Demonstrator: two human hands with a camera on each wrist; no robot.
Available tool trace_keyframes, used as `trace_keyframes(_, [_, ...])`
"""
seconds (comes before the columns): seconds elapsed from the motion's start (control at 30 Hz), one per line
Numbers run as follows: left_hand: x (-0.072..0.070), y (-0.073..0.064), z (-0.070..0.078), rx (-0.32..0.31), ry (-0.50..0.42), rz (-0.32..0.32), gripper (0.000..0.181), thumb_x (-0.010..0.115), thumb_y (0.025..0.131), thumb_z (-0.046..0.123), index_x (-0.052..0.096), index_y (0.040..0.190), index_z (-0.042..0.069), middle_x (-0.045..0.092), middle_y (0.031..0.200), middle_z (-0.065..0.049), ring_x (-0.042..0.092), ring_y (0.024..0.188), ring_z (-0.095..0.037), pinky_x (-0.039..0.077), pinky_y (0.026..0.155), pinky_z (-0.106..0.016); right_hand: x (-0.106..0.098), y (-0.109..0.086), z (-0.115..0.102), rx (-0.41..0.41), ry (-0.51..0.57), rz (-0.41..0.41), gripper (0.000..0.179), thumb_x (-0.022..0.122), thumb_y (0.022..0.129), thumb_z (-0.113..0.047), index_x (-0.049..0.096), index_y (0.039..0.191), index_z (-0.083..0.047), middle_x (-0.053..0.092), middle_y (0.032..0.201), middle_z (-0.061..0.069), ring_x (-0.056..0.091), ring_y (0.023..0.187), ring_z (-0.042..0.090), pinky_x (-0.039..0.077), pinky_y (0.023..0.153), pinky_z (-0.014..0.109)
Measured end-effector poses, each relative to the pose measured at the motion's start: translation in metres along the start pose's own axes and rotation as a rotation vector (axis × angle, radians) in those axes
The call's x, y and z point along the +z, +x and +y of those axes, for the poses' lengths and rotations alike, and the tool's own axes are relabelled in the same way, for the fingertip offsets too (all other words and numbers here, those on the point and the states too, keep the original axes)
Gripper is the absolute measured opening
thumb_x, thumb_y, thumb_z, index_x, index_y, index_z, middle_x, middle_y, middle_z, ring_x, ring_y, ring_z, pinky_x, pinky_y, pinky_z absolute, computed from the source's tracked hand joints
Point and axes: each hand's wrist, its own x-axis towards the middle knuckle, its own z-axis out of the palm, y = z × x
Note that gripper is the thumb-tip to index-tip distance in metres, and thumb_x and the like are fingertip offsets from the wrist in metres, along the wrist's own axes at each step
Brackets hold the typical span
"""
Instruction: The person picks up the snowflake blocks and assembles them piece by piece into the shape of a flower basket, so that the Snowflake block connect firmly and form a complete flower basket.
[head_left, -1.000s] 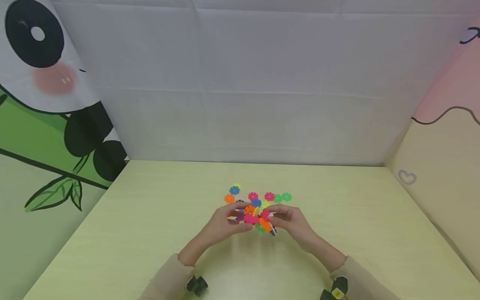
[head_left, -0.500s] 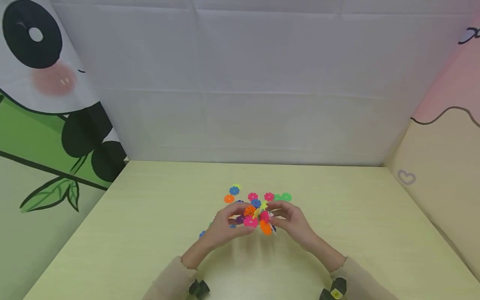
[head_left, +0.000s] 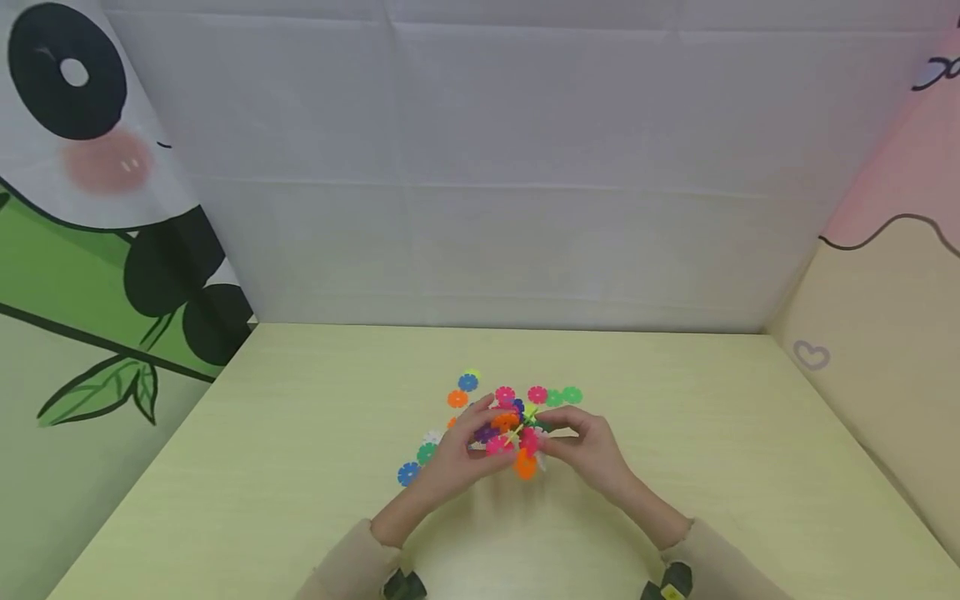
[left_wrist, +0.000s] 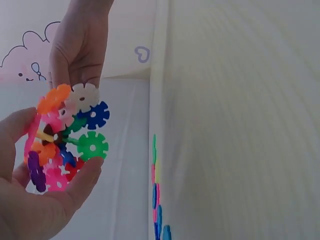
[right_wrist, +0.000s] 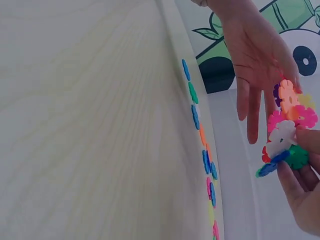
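Observation:
A cluster of interlocked snowflake discs [head_left: 504,422] in orange, pink, purple, yellow and other colours is held above the table between both hands. My left hand [head_left: 467,454] grips its left side, thumb in front and fingers behind. On the right side, my right hand [head_left: 592,446] pinches the cluster between thumb and fingertips. The left wrist view has a green disc [left_wrist: 92,145] jutting out near my left thumb, with an orange disc [left_wrist: 55,98] at the top. From the right wrist, a white disc [right_wrist: 281,138] shows close to my right fingertips. Fingers and overlapping discs hide the cluster's middle.
Loose discs lie flat on the pale table [head_left: 712,433]: a blue disc [head_left: 408,474] and green disc [head_left: 427,453] left of my left hand, an orange disc [head_left: 457,398] farther back, and a pink disc [head_left: 537,394] beyond the cluster. A white cloth wall [head_left: 480,208] stands behind.
My left hand has shifted slightly right and its fingers have lifted, turning the cluster. The blue and green loose discs behind that hand have come into sight. My right hand stays nearly in place.

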Motion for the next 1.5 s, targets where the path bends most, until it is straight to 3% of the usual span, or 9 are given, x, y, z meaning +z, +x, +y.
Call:
trace_keyframes(0.13, [0.007,0.000,0.005,-0.081,-0.022,0.073,0.057,0.070,0.092,0.027,0.049,0.144,0.014,0.014,0.165,-0.022,0.035,0.142,-0.049,0.054,0.099,-0.049,0.005,0.000,-0.001,-0.056,-0.031,0.018,0.032,0.072,0.086,-0.003,0.066,0.116,0.005,0.066,0.115,0.024,0.067,0.106,0.036,0.060,0.085,0.026])
trace_keyframes(0.23, [0.008,0.000,0.005,-0.103,-0.041,0.080,0.066,0.069,0.092,0.032,0.040,0.151,0.020,0.014,0.165,-0.019,0.033,0.144,-0.049,0.057,0.094,-0.047,0.008,-0.001,-0.002,-0.138,-0.071,0.044,0.029,0.074,0.085,-0.005,0.068,0.113,0.003,0.068,0.112,0.021,0.067,0.105,0.032,0.059,0.086,0.024])
trace_keyframes(0.33, [0.007,0.000,0.006,-0.119,-0.097,0.068,0.072,0.069,0.092,0.030,0.033,0.155,0.024,0.025,0.162,-0.018,0.042,0.138,-0.046,0.061,0.085,-0.041,0.011,-0.001,-0.002,-0.207,-0.089,0.072,0.027,0.074,0.085,-0.004,0.069,0.110,0.001,0.069,0.108,0.019,0.067,0.102,0.022,0.059,0.085,0.021])
trace_keyframes(0.5, [0.005,0.002,0.008,-0.162,-0.176,0.076,0.068,0.070,0.092,0.023,0.039,0.152,0.022,0.048,0.146,-0.017,0.056,0.126,-0.035,0.061,0.086,-0.037,0.014,0.000,-0.002,-0.304,-0.105,0.119,0.023,0.074,0.083,0.001,0.070,0.106,0.001,0.069,0.102,0.017,0.065,0.098,0.006,0.061,0.084,0.030])
trace_keyframes(0.67, [0.004,0.000,0.010,-0.160,-0.221,0.083,0.064,0.070,0.092,0.018,0.042,0.150,0.018,0.051,0.141,-0.020,0.059,0.122,-0.030,0.060,0.090,-0.039,0.016,0.000,-0.002,-0.383,-0.128,0.127,0.024,0.075,0.080,0.005,0.070,0.103,0.001,0.068,0.100,0.016,0.065,0.097,0.003,0.062,0.081,0.041])
trace_keyframes(0.87, [0.004,-0.002,0.009,-0.122,-0.237,0.098,0.064,0.071,0.090,0.014,0.043,0.148,0.013,0.050,0.141,-0.021,0.058,0.125,-0.035,0.058,0.095,-0.040,0.017,-0.001,-0.004,-0.394,-0.123,0.086,0.024,0.075,0.080,0.006,0.069,0.102,0.000,0.068,0.100,0.015,0.061,0.098,-0.005,0.061,0.083,0.028])
trace_keyframes(1.0, [0.001,-0.001,0.005,-0.116,-0.202,0.115,0.059,0.072,0.090,0.014,0.048,0.144,0.013,0.053,0.138,-0.020,0.058,0.123,-0.032,0.058,0.094,-0.040,0.017,0.000,-0.006,-0.366,-0.114,0.044,0.025,0.075,0.082,0.003,0.068,0.105,0.000,0.067,0.104,0.016,0.062,0.100,-0.001,0.061,0.084,0.031])
trace_keyframes(1.23, [-0.015,-0.005,-0.002,-0.184,-0.147,0.206,0.053,0.073,0.087,0.011,0.056,0.137,0.015,0.058,0.130,-0.016,0.059,0.116,-0.027,0.060,0.089,-0.038,-0.002,0.013,-0.006,-0.170,-0.169,-0.075,0.034,0.071,0.088,-0.005,0.060,0.120,0.004,0.064,0.118,0.024,0.062,0.109,0.038,0.060,0.088,0.032])
trace_keyframes(1.5, [-0.039,-0.018,-0.007,-0.228,-0.098,0.226,0.053,0.074,0.085,0.008,0.057,0.135,0.013,0.055,0.134,-0.018,0.054,0.124,-0.034,0.060,0.090,-0.041,-0.048,0.060,0.023,0.022,-0.446,-0.086,0.040,0.070,0.088,-0.009,0.060,0.123,0.008,0.065,0.108,0.025,0.064,0.097,0.031,0.055,0.078,0.032])
